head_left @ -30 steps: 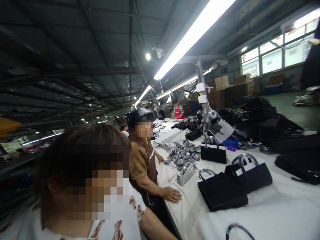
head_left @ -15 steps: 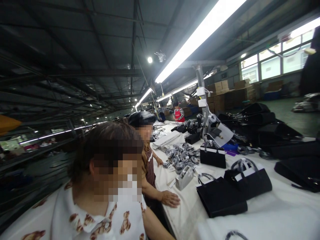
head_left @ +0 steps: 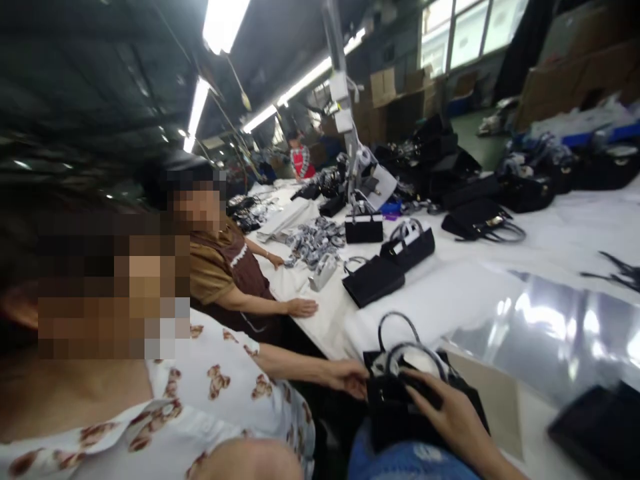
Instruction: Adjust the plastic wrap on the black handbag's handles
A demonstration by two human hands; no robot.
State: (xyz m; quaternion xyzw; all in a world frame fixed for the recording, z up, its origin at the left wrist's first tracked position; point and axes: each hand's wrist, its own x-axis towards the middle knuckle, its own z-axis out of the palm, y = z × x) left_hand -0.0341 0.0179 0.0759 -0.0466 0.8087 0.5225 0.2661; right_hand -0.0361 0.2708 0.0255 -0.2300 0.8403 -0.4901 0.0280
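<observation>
black handbag [head_left: 400, 393] with loop handles sits at the near edge of the white table [head_left: 500, 287], against the wearer's blue-clad lap. head view: the right hand [head_left: 445, 410] lies on top of the handbag, fingers curled over its mouth, gripping it. the left hand cannot be made out. a co-worker's hand [head_left: 350, 377] in a bear-print shirt touches the handbag's left side. further back lie another black bag [head_left: 373, 280] and a tape dispenser [head_left: 323, 272].

At lower centre of the frame, a black handbag [head_left: 400, 400] with white stuffing. Lower left, a white shirt [head_left: 220, 393] patterned with brown bears. The table cloth [head_left: 500, 280] is white.
</observation>
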